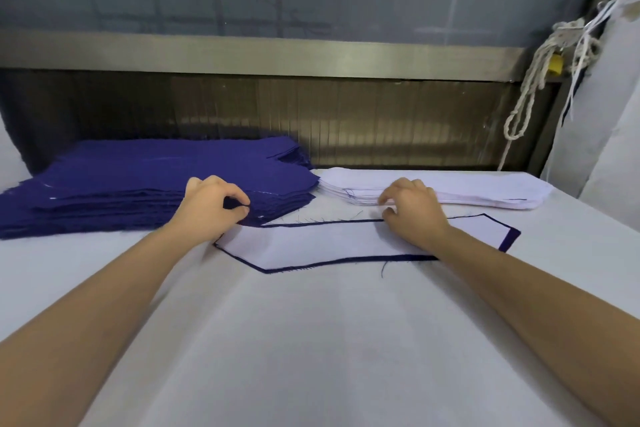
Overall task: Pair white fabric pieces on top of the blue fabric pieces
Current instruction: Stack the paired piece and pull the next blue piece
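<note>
A thick stack of dark blue fabric pieces (138,180) lies at the back left of the table. To its right sits a lower stack of white fabric pieces (478,189). In front of both lies a paired piece (322,243): a white piece on a blue one, whose edge shows as a dark border. My left hand (211,203) pinches the near right corner of the blue stack between thumb and fingers. My right hand (412,208) rests its wrist on the paired piece, fingers curled at the front edge of the white stack.
The table (311,340) is covered in white cloth. A metal rail and a ribbed dark panel (381,121) run along its far edge. A knotted white rope (540,80) hangs at the back right beside a pale wall.
</note>
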A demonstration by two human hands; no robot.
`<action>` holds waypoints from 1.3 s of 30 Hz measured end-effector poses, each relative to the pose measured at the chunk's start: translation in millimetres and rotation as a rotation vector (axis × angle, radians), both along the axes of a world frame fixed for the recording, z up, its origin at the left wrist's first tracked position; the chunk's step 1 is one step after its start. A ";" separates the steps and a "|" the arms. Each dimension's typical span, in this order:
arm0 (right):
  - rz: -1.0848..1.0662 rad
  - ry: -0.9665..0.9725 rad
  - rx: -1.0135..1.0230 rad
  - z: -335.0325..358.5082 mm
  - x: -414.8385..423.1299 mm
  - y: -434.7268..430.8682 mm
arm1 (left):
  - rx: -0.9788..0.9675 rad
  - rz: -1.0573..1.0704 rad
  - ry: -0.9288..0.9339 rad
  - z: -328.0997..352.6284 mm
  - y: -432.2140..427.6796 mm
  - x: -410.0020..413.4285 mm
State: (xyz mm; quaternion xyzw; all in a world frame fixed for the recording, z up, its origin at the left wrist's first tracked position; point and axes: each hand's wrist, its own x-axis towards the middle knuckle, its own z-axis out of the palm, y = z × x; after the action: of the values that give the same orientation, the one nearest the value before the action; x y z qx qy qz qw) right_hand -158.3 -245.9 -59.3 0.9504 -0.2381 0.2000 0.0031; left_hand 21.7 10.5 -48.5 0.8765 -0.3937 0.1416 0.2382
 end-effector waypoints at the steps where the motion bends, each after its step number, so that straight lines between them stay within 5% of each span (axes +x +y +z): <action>1: 0.038 -0.011 0.004 2.0 11.5 6.7 | -0.020 0.021 -0.011 2.2 -2.8 3.9; 15: 0.257 -0.042 -0.148 27.3 178.9 60.9 | -0.078 0.137 0.050 20.6 -47.8 75.3; 22: 0.284 0.066 -0.237 35.4 216.0 56.9 | -0.066 0.188 -0.064 9.3 -54.6 95.8; 35: 0.262 -0.030 -0.144 44.6 231.7 51.2 | -0.061 0.141 0.110 -1.6 -52.6 102.5; 39: 0.203 -0.131 0.101 48.6 230.4 52.6 | -0.112 0.140 0.136 -1.1 -52.1 101.8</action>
State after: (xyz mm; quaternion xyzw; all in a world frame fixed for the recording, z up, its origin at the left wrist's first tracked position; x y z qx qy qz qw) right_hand 72.1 -193.2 -10.7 0.9535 -0.1500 0.2488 -0.0805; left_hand 123.5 -41.5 -49.5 0.8948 -0.3058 0.1199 0.3023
